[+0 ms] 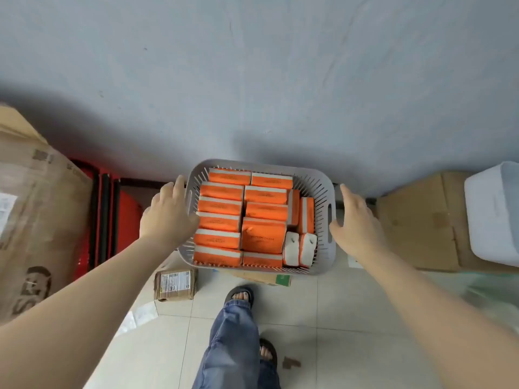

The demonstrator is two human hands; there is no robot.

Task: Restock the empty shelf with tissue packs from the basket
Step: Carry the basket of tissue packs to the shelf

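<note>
Fingers relaxed and holding nothing, the left hand (168, 214) hides part of the grey basket (323, 178) at its left rim, the right hand (356, 223) hangs beside its right handle, and orange tissue packs (264, 237) fill it, one reading "COTTON TISSUE".

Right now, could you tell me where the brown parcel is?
The parcel lies on the floor tiles at the basket's near left corner, head view.

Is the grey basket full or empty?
Full: the basket is packed side by side with orange tissue packs; no bare bottom shows.
</note>
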